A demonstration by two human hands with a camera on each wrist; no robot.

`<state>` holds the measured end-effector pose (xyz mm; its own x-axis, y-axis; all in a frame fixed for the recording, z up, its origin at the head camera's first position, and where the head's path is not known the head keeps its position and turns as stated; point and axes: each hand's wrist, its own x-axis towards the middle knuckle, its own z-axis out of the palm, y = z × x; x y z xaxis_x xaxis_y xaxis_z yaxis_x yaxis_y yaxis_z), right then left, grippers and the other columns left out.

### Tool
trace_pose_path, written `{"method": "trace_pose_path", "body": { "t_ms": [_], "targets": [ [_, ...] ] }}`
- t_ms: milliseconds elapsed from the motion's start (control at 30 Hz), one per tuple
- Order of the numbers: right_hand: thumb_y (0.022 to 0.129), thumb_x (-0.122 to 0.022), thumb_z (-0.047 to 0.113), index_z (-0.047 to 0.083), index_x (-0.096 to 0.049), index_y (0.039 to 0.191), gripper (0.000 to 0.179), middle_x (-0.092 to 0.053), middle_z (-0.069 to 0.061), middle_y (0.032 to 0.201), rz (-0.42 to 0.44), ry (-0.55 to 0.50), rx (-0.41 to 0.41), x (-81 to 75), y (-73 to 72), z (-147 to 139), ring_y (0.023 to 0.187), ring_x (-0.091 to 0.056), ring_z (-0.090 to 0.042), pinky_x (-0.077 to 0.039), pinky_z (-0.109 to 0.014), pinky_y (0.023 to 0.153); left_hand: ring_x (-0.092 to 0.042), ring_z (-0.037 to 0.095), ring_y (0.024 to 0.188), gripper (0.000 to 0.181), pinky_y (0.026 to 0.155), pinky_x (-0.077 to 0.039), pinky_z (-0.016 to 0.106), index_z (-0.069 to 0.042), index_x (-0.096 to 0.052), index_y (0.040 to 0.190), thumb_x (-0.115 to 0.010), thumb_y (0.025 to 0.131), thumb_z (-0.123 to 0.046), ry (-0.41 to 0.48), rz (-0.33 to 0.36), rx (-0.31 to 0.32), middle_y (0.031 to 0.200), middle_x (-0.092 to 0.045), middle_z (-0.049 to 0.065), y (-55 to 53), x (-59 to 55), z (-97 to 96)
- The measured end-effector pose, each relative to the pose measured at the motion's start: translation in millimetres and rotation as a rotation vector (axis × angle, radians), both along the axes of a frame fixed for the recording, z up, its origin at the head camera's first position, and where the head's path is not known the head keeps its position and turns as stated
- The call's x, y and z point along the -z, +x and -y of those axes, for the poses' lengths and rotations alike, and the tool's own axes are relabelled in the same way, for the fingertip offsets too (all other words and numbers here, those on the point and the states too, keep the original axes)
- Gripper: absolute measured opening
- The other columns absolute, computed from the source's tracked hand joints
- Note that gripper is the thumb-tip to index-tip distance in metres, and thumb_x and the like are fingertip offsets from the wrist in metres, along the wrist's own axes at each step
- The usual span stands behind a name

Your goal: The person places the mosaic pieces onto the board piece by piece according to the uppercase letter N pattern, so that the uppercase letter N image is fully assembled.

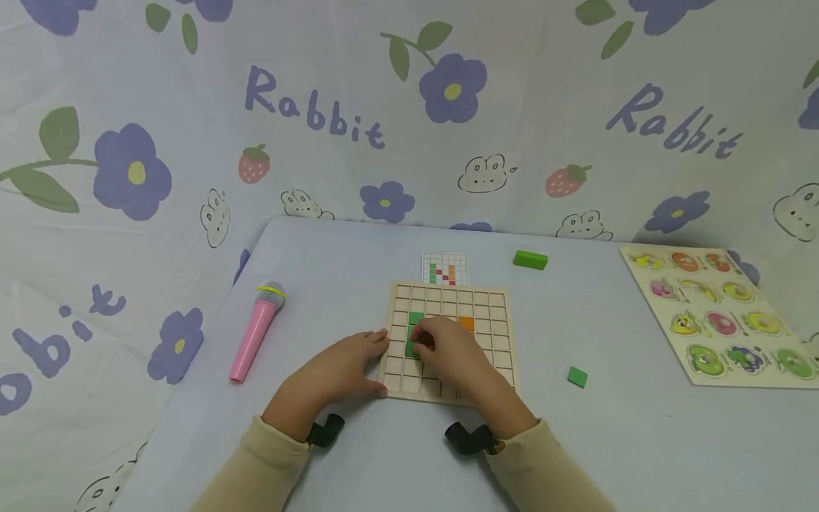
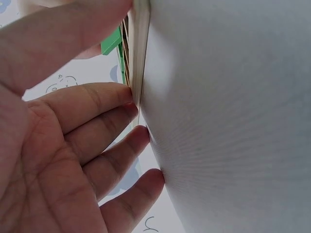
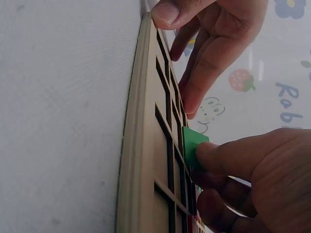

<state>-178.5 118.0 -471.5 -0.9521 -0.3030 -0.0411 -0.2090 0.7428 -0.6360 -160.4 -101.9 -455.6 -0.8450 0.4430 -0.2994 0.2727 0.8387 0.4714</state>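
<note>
A square wooden grid board [image 1: 502, 359] lies in front of me. My left hand [image 1: 335, 370] rests at its left edge, with the thumb near the front corner and the fingertips touching the side in the left wrist view. Over the grid, my right hand [image 1: 457, 359] pinches a green square tile [image 3: 194, 145] between thumb and fingers; the tile stands tilted against the board. Green tiles [image 1: 416, 318] sit in a left column, partly covered by the right hand. An orange tile [image 1: 466, 323] sits further right. Red shows low in the right wrist view.
A small pattern card [image 1: 446, 259] lies behind the board. To the right are a green block [image 1: 530, 260], a loose green tile [image 1: 577, 377] and a fruit puzzle board [image 1: 700, 313]. A pink toy microphone [image 1: 254, 334] lies on the left. Printed cloth hangs behind the table.
</note>
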Motion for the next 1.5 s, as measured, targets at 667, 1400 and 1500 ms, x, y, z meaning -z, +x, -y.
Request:
{"method": "trace_pose_path", "body": {
  "t_ms": [667,1400,1500],
  "targets": [
    [0.104,-0.075,0.016,0.015,-0.08,0.11,0.007,-0.071,0.001,0.108,-0.048,0.014,0.01,-5.6,-0.5,-10.1,0.094,-0.062,-0.016,-0.059,-0.039,0.088,-0.035,0.031,0.165,0.089,0.135,-0.032,0.05,-0.009,-0.046,0.166,-0.091,0.091,-0.026,-0.002,-0.001,0.006,0.176,-0.04,0.006,-1.0,0.9,0.5],
    [0.101,-0.078,0.026,-0.001,-0.07,0.13,0.04,-0.07,-0.017,0.113,0.197,0.165,0.288,-13.0,43.6,-229.3,0.098,-0.064,-0.029,-0.054,-0.034,0.072,-0.033,0.032,0.166,0.086,0.136,-0.031,0.05,-0.007,-0.047,0.165,-0.09,0.092,-0.024,0.003,0.005,-0.002,0.176,-0.039,0.006,4.8,-4.8,-1.0],
    [0.098,-0.081,0.025,0.0,-0.07,0.127,0.04,-0.069,-0.013,0.109,0.219,0.145,0.277,-8.4,47.6,-236.5,0.098,-0.063,-0.028,-0.052,-0.034,0.073,-0.033,0.032,0.166,0.087,0.136,-0.03,0.05,-0.008,-0.046,0.166,-0.09,0.092,-0.024,0.008,0.005,-0.006,0.176,-0.039,0.006,5.3,-4.8,-0.7]
  ]
}}
